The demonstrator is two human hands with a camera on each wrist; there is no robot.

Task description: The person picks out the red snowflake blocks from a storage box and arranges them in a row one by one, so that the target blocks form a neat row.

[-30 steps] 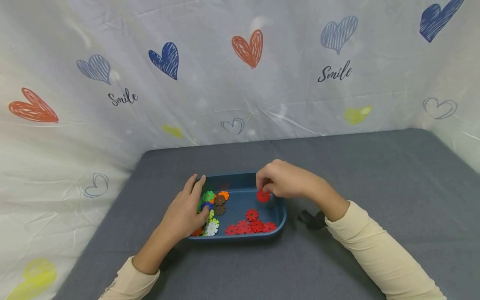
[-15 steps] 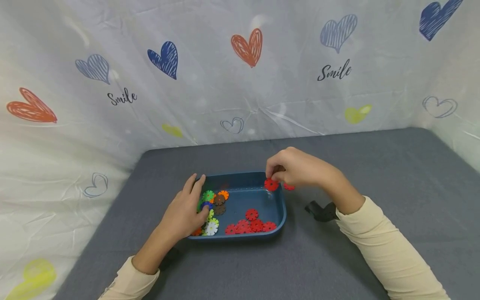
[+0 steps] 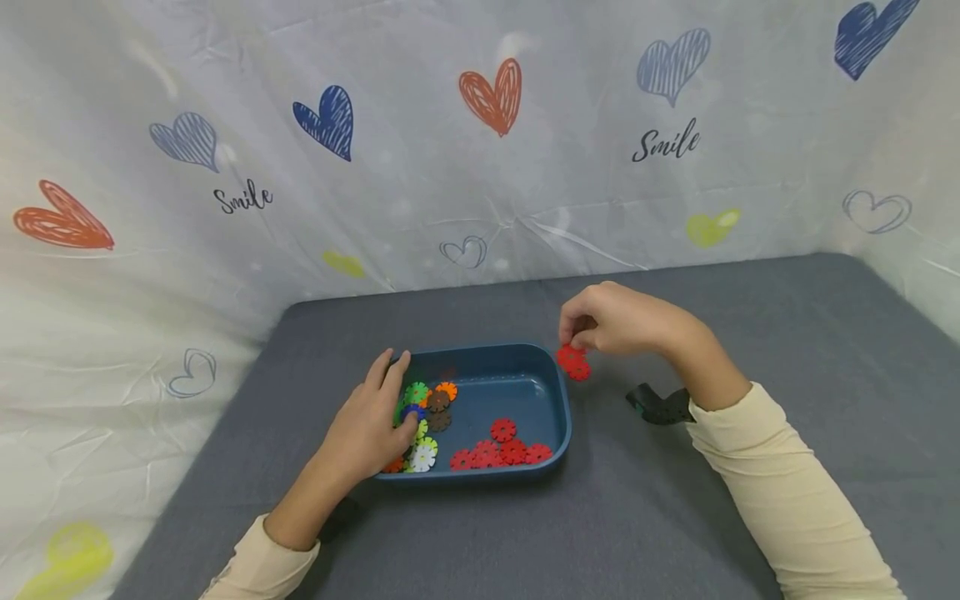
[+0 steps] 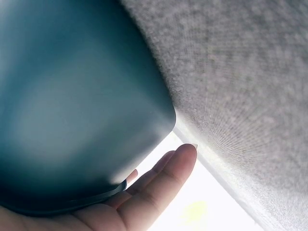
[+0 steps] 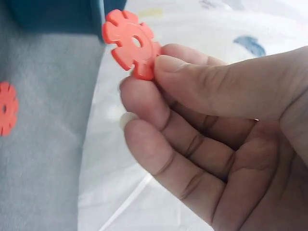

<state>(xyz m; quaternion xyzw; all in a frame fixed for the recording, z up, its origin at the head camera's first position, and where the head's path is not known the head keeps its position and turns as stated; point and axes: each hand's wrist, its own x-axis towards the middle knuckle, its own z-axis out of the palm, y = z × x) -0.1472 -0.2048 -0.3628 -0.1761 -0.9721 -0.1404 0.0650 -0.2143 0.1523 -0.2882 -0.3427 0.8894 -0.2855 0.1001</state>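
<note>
My right hand pinches a red notched plastic disc between thumb and fingertips, just outside the right end of a blue tray. Below it on the table lies another red disc, partly overlapped by the held one in the head view. Across the tray's left end, my left hand holds the wall, thumb inside and fingers along the outside; the left wrist view shows its fingers against the outer wall. Several red discs lie in the tray's near right part.
Green, orange, brown, blue, yellow and white discs are gathered at the tray's left end, partly hidden by the left hand. A black object shows beside the right wrist. Grey cloth covers the table, with a heart-patterned curtain behind.
My right hand has carried the red disc rightward from inside the tray, over its right rim, to above the disc on the table. The left hand and tray stay put.
</note>
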